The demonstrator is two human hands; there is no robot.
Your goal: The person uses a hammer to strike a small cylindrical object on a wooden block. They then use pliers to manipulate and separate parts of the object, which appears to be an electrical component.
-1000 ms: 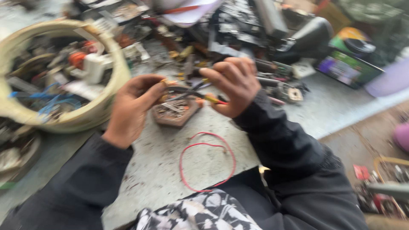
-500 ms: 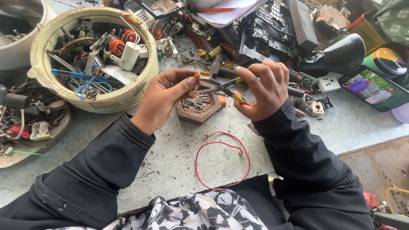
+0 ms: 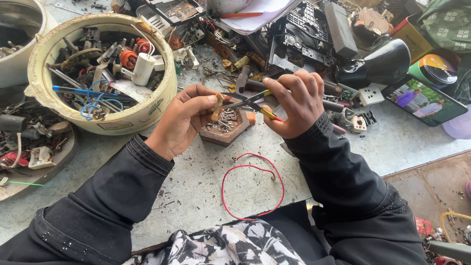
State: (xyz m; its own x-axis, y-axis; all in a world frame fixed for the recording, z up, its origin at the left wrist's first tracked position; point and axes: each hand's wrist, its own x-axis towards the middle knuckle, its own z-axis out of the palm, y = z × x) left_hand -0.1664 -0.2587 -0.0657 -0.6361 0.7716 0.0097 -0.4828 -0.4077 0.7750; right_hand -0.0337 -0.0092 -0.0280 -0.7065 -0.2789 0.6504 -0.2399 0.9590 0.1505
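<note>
Pinching a small tan part (image 3: 216, 105) — perhaps a connector — left hand (image 3: 189, 118) closed, right hand (image 3: 294, 105) clasping pliers (image 3: 248, 102) touching it.

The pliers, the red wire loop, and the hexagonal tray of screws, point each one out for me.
pliers (image 3: 245, 102), head view, on the dark metal jaws by the pivot.
red wire loop (image 3: 281, 182), head view, on its right-hand curve.
hexagonal tray (image 3: 224, 137), head view, on its brown front wall.

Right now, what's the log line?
left hand: pinches small tan part | right hand: holds yellow-handled pliers | below: hexagonal wooden screw tray
</note>
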